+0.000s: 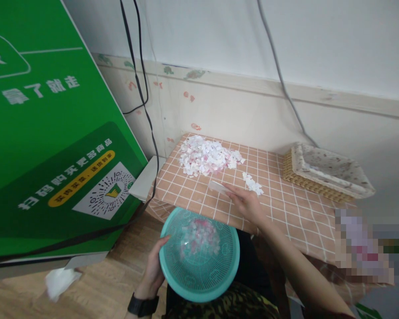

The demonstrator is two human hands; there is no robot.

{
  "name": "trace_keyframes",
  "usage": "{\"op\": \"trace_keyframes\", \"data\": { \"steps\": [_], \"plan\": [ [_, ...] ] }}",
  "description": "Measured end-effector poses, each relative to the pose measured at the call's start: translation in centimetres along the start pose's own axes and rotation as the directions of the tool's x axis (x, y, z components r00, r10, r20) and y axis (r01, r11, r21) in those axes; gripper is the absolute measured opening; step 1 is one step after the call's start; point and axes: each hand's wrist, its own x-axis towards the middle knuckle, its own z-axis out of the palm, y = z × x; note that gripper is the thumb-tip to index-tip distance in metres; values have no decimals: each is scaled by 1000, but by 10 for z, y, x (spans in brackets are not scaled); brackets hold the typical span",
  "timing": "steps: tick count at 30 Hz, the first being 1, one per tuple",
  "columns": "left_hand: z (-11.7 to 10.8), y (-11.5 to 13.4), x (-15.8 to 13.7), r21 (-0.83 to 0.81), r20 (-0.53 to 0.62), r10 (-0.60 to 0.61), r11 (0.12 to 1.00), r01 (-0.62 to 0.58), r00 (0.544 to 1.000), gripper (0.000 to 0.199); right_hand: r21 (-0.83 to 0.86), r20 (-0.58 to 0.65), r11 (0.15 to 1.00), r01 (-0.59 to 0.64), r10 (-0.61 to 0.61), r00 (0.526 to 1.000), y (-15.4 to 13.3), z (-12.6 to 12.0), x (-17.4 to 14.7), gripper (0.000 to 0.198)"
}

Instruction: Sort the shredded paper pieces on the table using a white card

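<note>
My left hand [154, 264] grips the left rim of a round teal plastic colander [200, 296], held below the table's front edge. Small white and pink paper scraps [199, 239] lie in the bottom of it. Over the table, my right hand [247, 205] is closed on a thin, flat white piece [218, 187]; its exact kind I cannot make out. Beyond that hand, a heap of white and pink paper scraps [204, 155] rests on the checked tablecloth [269, 168]. A smaller cluster of scraps [252, 184] lies just beyond my right wrist.
A lined wicker basket [319, 188] stands at the table's right end, beside a pixelated patch. To the left is a large green panel [36, 133], with black cables [148, 115] hanging near it. White crumpled material [61, 283] lies on the wooden floor.
</note>
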Motion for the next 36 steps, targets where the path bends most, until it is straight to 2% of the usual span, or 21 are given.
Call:
{"op": "trace_keyframes", "data": {
  "steps": [3, 8, 13, 16, 18, 21, 24, 27, 29, 33, 36],
  "plan": [
    [-1, -1, 0, -2, 12, -12, 1000, 12, 1000, 13, -47, -67, 999, -26, 23, 997, 7, -4, 4, 38],
    [-1, -2, -1, 17, -10, 1, 1000, -1, 1000, 11, -22, -243, 997, -74, 66, 968, 15, -4, 8, 37],
    [0, -2, 0, 10, -32, 4, 1000, -4, 999, 10, -23, -226, 997, -79, 72, 972, 16, -4, 9, 36],
    [0, -2, -1, 12, -28, -4, 1000, 4, 1000, 11, 12, -247, 998, -54, 56, 968, 7, -4, 6, 36],
    [0, -2, -1, 10, -22, -3, 1000, 3, 1000, 11, 58, -208, 998, -3, 15, 978, -4, -2, 0, 36],
    [1, -2, -2, -1, -22, 10, 1000, -10, 1000, 11, 150, -20, 981, 125, -123, 992, -24, 6, -12, 37],
    [1, -2, -2, -6, -25, 16, 1000, -16, 1000, 9, 222, 155, 943, 247, -285, 946, -38, 17, -22, 41],
    [-1, -2, 0, -8, -1, 4, 1000, -4, 1000, 11, 237, 216, 929, 284, -335, 917, -40, 24, -22, 44],
    [-3, -3, 1, -12, 14, -11, 1000, 11, 1000, 13, 217, 185, 944, 248, -289, 939, -33, 25, -17, 43],
    [-6, -4, 2, -10, -3, -21, 1000, 21, 1000, 13, 146, 42, 985, 89, -96, 994, -11, 16, -2, 38],
    [-7, -4, 3, -1, -15, -19, 1000, 19, 1000, 14, 99, -113, 995, -8, 19, 993, 6, 6, 10, 38]
  ]
}}
